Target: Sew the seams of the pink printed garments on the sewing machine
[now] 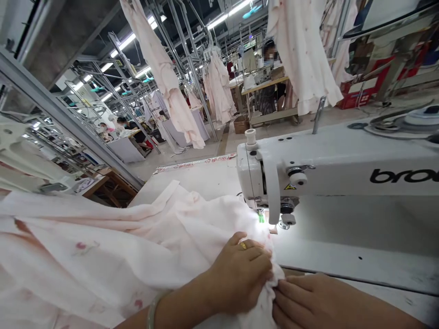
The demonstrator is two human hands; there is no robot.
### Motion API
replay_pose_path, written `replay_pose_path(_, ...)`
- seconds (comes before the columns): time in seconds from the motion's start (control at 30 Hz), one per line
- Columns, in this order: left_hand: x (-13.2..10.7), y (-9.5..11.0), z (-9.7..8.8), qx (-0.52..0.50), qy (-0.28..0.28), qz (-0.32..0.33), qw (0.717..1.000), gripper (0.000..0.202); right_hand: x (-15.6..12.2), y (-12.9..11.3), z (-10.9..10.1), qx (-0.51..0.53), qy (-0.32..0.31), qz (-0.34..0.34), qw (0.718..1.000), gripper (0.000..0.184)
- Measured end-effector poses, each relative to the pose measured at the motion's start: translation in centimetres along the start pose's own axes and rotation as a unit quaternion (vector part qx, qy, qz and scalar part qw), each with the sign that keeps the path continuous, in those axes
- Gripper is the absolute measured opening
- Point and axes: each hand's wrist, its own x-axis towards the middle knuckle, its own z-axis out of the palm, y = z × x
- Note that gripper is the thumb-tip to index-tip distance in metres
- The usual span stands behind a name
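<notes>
A pale pink garment (113, 246) with small red flower prints lies bunched across the table in front of a white sewing machine (329, 164). My left hand (240, 274), with a ring on one finger and a bangle at the wrist, is closed on a fold of the fabric just before the needle area (262, 217). My right hand (308, 301) lies next to it, its fingertips pinching the same bunched edge of the garment. The lit needle and presser foot are partly hidden by the cloth.
The white table (343, 256) stretches right under the machine arm. Pink garments (171, 91) hang from overhead rails. Other workers sit at machines (267, 59) farther back and at the left (120, 125). A wooden stool or frame (109, 187) stands left of the table.
</notes>
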Motion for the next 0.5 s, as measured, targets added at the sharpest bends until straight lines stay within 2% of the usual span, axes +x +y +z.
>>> replay_pose_path(0.17,2.4,-3.0,-0.1,0.022,-0.032,0.007,0.999,0.017,1.2,2.1,-1.4,0.003,0.058,0.038,0.998,0.036)
replay_pose_path(0.27,4.0,-4.3,-1.3,0.037,-0.078,-0.002,0.996,0.017,1.6,3.4,-1.6,0.027,0.081,0.071,0.994,0.043)
replay_pose_path(0.33,4.1,-3.8,-2.6,0.036,-0.101,-0.023,0.994,0.021,1.5,3.7,-1.4,0.042,0.070,0.084,0.993,0.040)
replay_pose_path(0.4,3.2,-2.3,-3.5,0.029,-0.105,-0.049,0.993,0.029,1.3,3.8,-1.3,0.050,0.057,0.088,0.993,0.036)
replay_pose_path(0.5,0.5,0.8,-3.1,0.021,-0.061,-0.080,0.995,0.065,0.9,3.6,-1.8,0.050,0.051,0.086,0.994,0.032)
